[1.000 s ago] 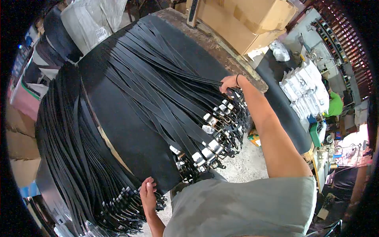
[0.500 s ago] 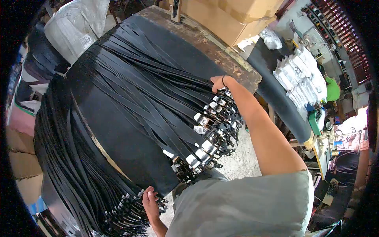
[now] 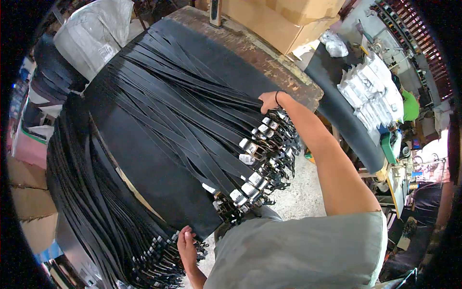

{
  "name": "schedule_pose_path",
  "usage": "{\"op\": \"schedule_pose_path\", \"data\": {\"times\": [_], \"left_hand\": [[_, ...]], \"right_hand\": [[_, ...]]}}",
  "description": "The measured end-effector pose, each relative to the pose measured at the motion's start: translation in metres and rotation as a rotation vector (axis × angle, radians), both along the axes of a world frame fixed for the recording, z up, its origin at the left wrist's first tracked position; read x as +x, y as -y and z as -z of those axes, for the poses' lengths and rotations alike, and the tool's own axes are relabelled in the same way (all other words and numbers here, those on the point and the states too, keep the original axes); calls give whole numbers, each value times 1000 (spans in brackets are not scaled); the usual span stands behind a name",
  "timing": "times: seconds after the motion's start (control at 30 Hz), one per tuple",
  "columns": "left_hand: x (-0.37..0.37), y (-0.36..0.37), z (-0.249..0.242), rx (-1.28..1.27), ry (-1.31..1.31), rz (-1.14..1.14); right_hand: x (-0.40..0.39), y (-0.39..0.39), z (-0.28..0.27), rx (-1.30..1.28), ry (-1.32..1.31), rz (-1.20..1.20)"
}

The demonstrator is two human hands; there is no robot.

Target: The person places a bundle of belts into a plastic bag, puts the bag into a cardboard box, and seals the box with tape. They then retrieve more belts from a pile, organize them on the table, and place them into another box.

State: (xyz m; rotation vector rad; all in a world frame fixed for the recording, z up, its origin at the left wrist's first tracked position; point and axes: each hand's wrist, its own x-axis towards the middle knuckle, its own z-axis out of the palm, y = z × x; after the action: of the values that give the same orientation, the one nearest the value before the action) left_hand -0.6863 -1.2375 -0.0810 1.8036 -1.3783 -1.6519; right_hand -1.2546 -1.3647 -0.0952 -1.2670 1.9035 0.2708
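Note:
Many black belts (image 3: 192, 130) lie fanned across a black-covered table (image 3: 139, 144). Their buckles (image 3: 255, 180), several wrapped in white, hang past the table's near edge. At the far right end of this row, my right hand (image 3: 270, 102) is closed over the belts just above their buckles; its fingertips are partly hidden. My left hand (image 3: 187, 243) is at the table's near left corner, fingers stretched upward and slightly apart, holding nothing visible. Beside it is a second bundle of black belts (image 3: 96, 202), with buckles (image 3: 156, 257) hanging low at the bottom.
A worn wooden strip (image 3: 250, 45) runs along the table's far side, with a cardboard box (image 3: 284, 21) on it. A white sack (image 3: 94, 36) stands at the back left. To the right are a dark roll (image 3: 349, 130) and stacked white packets (image 3: 370, 91).
The view has shifted slightly, moving the scene a little to the right. Both hands stay at the same places by the belts and the table corner.

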Motion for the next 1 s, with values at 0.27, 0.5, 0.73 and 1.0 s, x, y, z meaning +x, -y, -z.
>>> {"op": "schedule_pose_path", "data": {"times": [0.27,0.5,0.73,1.0], "left_hand": [[-6,6,-4,-13,0,6],[1,6,-1,-17,10,1],[4,5,-2,-47,-40,-9],[12,2,-9,-42,-77,-49]], "right_hand": [[-10,8,1,95,20,72],[-24,19,1,272,166,110],[6,13,-5,255,47,-16],[-10,21,-37,130,74,54]]}}
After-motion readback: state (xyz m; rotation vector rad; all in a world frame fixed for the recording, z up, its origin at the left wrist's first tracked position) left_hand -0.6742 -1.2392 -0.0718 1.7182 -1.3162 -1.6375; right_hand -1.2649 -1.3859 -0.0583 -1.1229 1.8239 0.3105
